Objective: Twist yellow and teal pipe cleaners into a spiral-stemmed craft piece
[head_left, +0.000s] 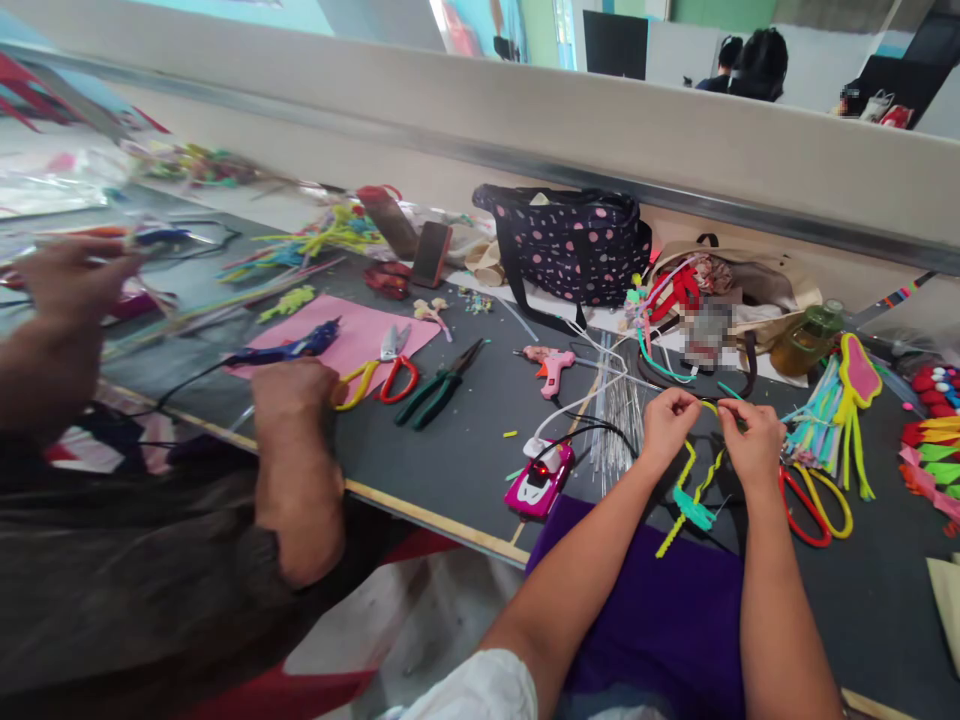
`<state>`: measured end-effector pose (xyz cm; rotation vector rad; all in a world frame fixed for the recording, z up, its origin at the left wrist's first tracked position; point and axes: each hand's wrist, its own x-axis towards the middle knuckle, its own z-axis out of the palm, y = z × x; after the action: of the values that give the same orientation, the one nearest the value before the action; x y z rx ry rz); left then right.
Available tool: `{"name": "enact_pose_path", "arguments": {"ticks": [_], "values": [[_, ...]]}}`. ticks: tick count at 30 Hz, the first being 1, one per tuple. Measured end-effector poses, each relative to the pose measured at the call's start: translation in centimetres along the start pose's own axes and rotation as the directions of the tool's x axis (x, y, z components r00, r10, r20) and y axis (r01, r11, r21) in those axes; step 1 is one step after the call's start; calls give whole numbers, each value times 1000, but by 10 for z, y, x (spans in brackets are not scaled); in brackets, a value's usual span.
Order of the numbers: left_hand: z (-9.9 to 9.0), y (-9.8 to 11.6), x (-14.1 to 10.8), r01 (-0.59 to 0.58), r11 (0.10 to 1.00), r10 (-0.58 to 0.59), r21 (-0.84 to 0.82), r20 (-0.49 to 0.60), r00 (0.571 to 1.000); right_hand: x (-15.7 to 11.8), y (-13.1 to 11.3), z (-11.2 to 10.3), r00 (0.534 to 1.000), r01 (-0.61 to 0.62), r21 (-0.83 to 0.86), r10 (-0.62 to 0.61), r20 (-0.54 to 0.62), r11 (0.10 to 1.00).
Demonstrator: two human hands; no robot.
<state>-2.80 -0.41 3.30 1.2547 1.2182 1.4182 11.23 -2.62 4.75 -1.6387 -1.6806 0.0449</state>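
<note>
Both of my hands are raised over the grey table, pinching the upper part of a yellow fuzzy stem. My left hand [667, 430] closes its fingertips on one side of it, and my right hand [754, 435] pinches the other side, a short gap apart. Below them hangs the yellow stem [686, 465], bent into a loop. A teal fuzzy piece [695, 510] crosses the stem near its lower end. Red and yellow scissors [814, 503] lie right beside my right hand.
Purple cloth [645, 600] hangs at the table's front edge. A magenta power strip [540, 482], pink glue gun [551, 368] and green pliers [439, 388] lie leftward. A co-worker's arm [296, 450] rests at left. A glass bottle [806, 338] stands behind my hands.
</note>
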Motion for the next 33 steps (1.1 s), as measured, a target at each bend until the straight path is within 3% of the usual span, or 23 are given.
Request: {"name": "enact_pose_path", "arguments": {"ticks": [4,10,15,24,28,33], "values": [[1,6,-2,-3,998,7,-65,63,998,1,0,0,1000,-23,0,23,9,1000],[0,8,-3,-7,993,26,-114,167,986,8,4,-4,998,-39,144,31,56,989],[0,6,-4,115,982,-74,-151,251,965,15,12,0,991,-137,230,131,39,963],[1,4,-7,190,959,-130,-211,268,955,19,13,4,977,-210,445,199,72,870],[0,8,-8,232,936,-147,-265,304,941,25,9,0,960,-279,504,233,154,817],[0,11,-9,224,931,-124,-287,329,936,37,6,-5,901,-415,548,244,359,726]]}}
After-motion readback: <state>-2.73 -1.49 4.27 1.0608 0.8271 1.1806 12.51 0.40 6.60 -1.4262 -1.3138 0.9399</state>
